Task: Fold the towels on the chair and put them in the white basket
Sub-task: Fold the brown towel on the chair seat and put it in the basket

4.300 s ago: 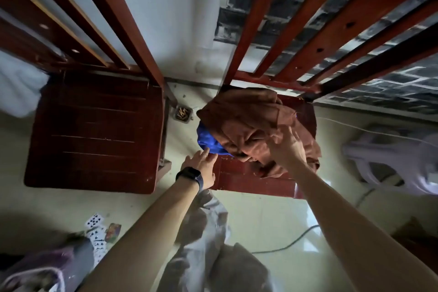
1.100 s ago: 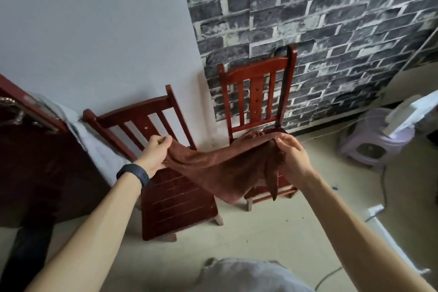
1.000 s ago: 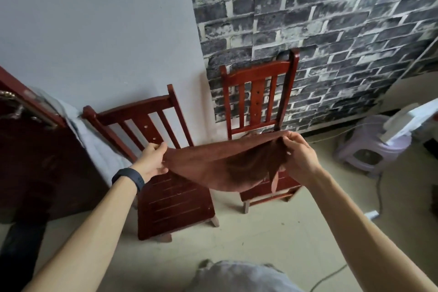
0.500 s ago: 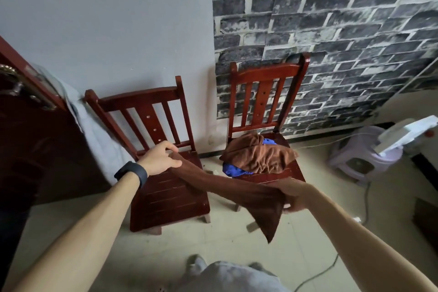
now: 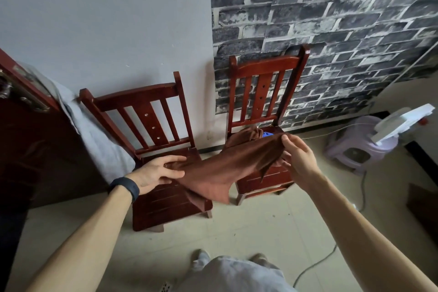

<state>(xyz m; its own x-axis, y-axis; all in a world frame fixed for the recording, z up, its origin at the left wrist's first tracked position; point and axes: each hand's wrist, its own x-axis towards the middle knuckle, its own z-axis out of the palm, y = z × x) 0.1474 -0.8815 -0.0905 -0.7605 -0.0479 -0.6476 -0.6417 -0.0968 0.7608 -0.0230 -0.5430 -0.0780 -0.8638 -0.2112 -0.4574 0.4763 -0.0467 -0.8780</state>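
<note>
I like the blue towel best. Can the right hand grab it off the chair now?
Probably not yet. The right hand is close, but it is pinching the brown towel, which stretches in front of the blue towel. Only a bit of blue peeks out beside another bunched towel.

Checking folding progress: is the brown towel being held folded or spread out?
Spread, not folded: the brown towel hangs stretched between left hand and right hand.
</note>
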